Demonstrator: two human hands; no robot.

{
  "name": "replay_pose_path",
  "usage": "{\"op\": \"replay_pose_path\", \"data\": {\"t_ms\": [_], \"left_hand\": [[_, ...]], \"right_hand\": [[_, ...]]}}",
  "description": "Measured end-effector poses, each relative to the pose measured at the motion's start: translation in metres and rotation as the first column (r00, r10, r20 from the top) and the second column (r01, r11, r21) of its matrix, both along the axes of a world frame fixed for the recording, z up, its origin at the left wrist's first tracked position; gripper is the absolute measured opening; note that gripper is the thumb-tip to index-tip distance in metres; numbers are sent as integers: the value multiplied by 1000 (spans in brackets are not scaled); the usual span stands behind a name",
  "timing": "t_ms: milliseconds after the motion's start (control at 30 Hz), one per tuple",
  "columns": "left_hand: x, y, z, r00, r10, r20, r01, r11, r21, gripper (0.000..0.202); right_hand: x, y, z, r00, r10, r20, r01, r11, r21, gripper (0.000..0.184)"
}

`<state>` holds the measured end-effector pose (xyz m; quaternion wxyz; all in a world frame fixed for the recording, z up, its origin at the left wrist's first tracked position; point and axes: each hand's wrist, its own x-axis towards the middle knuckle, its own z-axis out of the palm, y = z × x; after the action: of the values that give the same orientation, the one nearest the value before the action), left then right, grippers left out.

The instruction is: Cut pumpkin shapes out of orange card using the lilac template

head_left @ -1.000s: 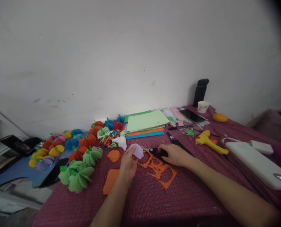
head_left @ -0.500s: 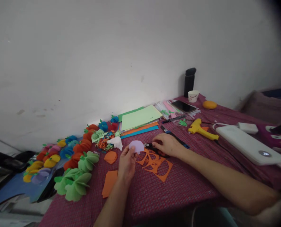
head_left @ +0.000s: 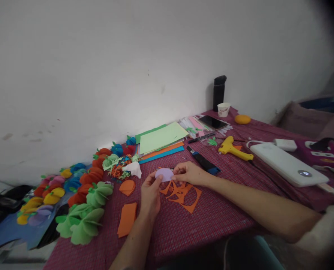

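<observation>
My left hand [head_left: 150, 192] pinches a small lilac paper piece [head_left: 164, 174] by its left edge, just above the maroon checked tablecloth [head_left: 211, 221]. My right hand [head_left: 189, 173] has its fingers closed on the right edge of the same piece. Under both hands lies an orange paper sheet with round cut-outs [head_left: 185, 194]. No scissors show in this view. An orange paper circle [head_left: 127, 186] and an orange rectangle [head_left: 126, 219] lie to the left of my left hand.
Coloured paper flowers [head_left: 82, 221] line the left side. Paper sheets [head_left: 161, 137] are stacked at the back, with a dark knife [head_left: 203, 161], yellow glue gun [head_left: 234, 149], phone [head_left: 214, 122], cup [head_left: 223, 109] and black bottle [head_left: 219, 92]. A white power bank [head_left: 287, 165] lies right.
My right hand has come off the black scissors and closed on the lilac piece's right edge. My left hand kept hold of the piece. The view has swung left and down.
</observation>
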<state>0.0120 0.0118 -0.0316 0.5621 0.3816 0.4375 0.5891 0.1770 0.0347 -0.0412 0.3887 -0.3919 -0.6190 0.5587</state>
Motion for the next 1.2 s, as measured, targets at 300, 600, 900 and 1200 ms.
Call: {"op": "replay_pose_path", "data": {"t_ms": [300, 600, 900, 1200], "left_hand": [[-3, 0, 1, 1000, 3, 30, -2, 999, -35, 29], [-2, -1, -4, 1000, -27, -12, 27, 999, -45, 27], [-1, -2, -2, 998, -52, -30, 49, 994, -97, 42], [-3, 1, -7, 998, -20, -62, 15, 997, -76, 28]], "right_hand": [[4, -1, 11, 991, -121, -57, 116, 989, -96, 11], [7, 2, 5, 989, -135, -66, 123, 979, -161, 13], [5, 3, 1, 987, -109, -115, 86, 978, -188, 15], [6, 1, 10, 980, -110, -166, 77, 978, -196, 23]]}}
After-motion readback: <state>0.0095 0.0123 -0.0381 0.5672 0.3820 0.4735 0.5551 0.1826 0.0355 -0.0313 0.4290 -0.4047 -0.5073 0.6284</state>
